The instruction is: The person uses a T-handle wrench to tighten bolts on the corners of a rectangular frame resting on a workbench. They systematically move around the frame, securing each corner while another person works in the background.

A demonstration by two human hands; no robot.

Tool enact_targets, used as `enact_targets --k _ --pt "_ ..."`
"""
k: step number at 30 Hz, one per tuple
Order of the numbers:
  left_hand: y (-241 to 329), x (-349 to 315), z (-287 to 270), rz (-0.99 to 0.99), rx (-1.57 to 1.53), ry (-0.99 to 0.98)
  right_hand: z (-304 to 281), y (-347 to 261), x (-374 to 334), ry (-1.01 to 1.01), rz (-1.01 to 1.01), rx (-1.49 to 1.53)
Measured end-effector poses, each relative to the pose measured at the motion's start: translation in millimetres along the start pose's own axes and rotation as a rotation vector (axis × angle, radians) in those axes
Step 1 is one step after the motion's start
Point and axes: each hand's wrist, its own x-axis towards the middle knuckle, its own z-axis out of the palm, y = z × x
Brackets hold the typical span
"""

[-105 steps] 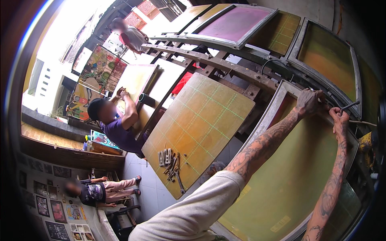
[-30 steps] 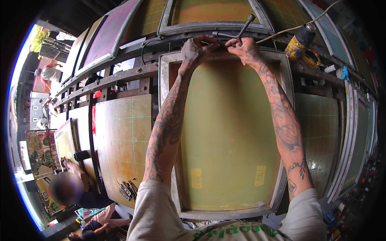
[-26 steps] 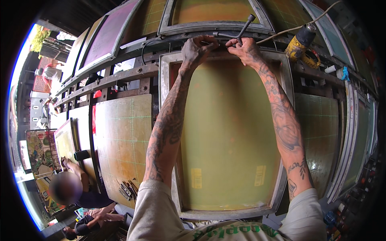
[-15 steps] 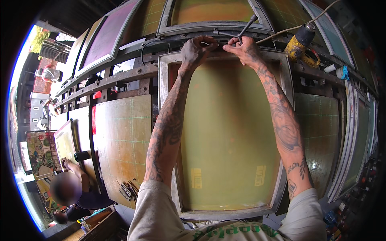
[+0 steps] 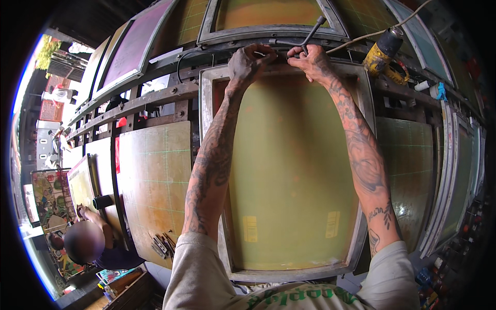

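Note:
A screen-printing frame (image 5: pixel 207 98) with a yellow-green mesh lies before me, my forearms stretched over it. At its far edge my left hand (image 5: pixel 249 63) is closed, thumb and fingertips pinched together by the dark metal rail. What sits in that pinch is too small to make out. Just to the right, my right hand (image 5: pixel 315 63) has its fingers curled around a three-armed socket wrench (image 5: pixel 312 34). Two arms of the wrench stick out, one leftward and one up to the right; the third is hidden by the hand. Both hands' fingertips nearly meet over the rail.
A yellow heat gun (image 5: pixel 378 58) stands right of the frame, its cable running behind. Another screen frame (image 5: pixel 206 35) lies beyond the rail. Printing boards (image 5: pixel 155 170) flank me; pens or tools (image 5: pixel 163 245) lie on the left one. A person (image 5: pixel 103 235) works at far left.
The whole view has shifted slightly left. Both hands stay at the frame's far edge with small finger movements, and the wrench remains by the right hand.

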Motion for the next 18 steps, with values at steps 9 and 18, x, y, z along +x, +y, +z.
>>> enact_targets --k 9,18 --pt "3.6 -1.5 1.0 -0.005 0.014 -0.003 -1.0 -0.6 -0.9 -0.023 0.01 0.021" --pt "10.2 -2.3 -0.8 0.018 0.048 -0.003 4.2 1.4 0.8 0.011 -0.057 -0.059"
